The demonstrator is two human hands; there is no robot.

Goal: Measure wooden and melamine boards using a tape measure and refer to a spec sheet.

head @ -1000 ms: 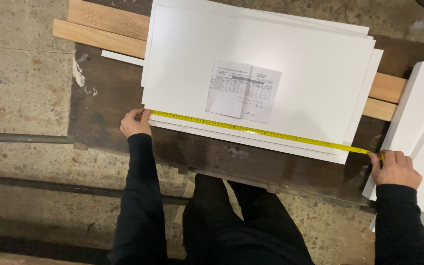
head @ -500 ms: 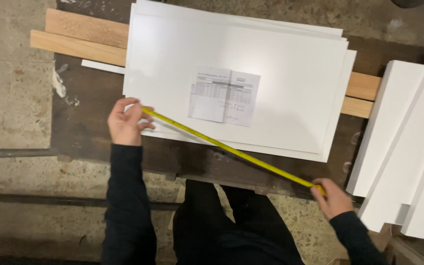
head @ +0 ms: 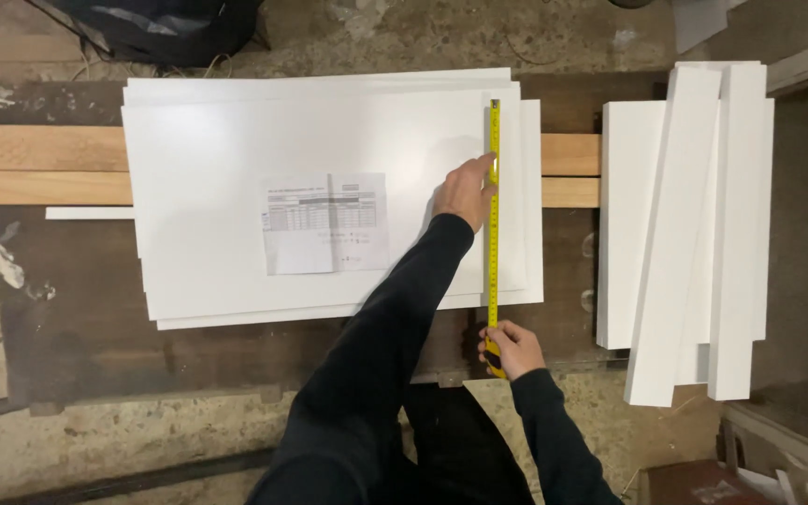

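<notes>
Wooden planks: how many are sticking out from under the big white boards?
2: the farther wooden plank and the nearer wooden plank lie side by side, both passing under the white boards.

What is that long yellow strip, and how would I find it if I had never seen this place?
Look at the big stack of white panels lying on the dark table. Near its right edge a thin yellow tape measure runs straight across the top panel from far edge to near edge, pressed by the left hand and pulled by the right hand. It is the only bright yellow thing there.

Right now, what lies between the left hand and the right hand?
In the head view, the yellow tape measure runs between the left hand and right hand, across the top white panel and its near edge.
</notes>
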